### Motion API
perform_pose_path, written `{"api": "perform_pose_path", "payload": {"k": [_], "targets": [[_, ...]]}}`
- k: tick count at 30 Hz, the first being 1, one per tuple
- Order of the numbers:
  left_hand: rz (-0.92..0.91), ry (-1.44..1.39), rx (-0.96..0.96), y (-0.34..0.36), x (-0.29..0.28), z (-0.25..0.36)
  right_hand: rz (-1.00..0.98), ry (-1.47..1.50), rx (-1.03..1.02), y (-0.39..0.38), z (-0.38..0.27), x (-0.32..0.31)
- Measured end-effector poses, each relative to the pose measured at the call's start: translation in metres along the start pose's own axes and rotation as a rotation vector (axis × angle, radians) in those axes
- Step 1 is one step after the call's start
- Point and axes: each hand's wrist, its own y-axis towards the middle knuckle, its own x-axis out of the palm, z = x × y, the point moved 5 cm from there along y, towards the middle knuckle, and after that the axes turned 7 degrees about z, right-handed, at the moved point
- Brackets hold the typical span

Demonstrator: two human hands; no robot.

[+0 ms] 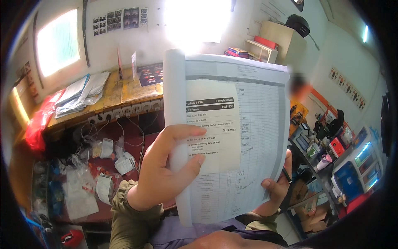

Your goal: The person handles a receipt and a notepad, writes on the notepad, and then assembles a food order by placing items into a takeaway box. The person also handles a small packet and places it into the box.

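You hold a bundle of paper sheets [265,124] up in front of your chest, its lower end above the purple cloth [174,235] at your lap and the wooden bench [137,92] beyond it. The facing page is white, ruled in a fine grid with a grey band across its upper part, with small dark marks scattered down its columns; its left side curls into a thick, blank roll [174,91], while its lower edge slants up to the right. Over the left part of the page lies a cream slip [215,120], narrower and shorter, with two black bands near its top, lines of dark print below and a bare lower end. Your left hand [159,168] crosses the roll, index finger and thumb apart over the slip; you cannot tell whether they press on it. Your right hand [277,193] pinches the sheets' right edge, thumb in front and fingers behind, with a dark pen [287,175] beside the fingers.
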Motion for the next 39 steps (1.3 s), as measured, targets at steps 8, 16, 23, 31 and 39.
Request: {"api": "perform_pose_path", "payload": {"k": [8,16,23,31,39], "targets": [[0.019,0.071,0.075,-0.001,-0.007,0.004,0.027,-0.028,-0.104,0.001,-0.001,0.005],[0.042,0.080,0.086,0.009,-0.015,0.008,-0.057,-0.116,-0.112,0.013,-0.005,0.013],[0.071,0.089,0.050,0.014,-0.027,0.015,-0.033,-0.095,-0.066,0.014,-0.004,0.030],[0.180,0.107,0.005,0.005,-0.043,0.030,-0.062,-0.113,0.015,0.011,0.002,0.050],[0.212,0.133,0.015,-0.005,-0.057,0.048,-0.124,-0.069,0.005,0.009,0.011,0.063]]}}
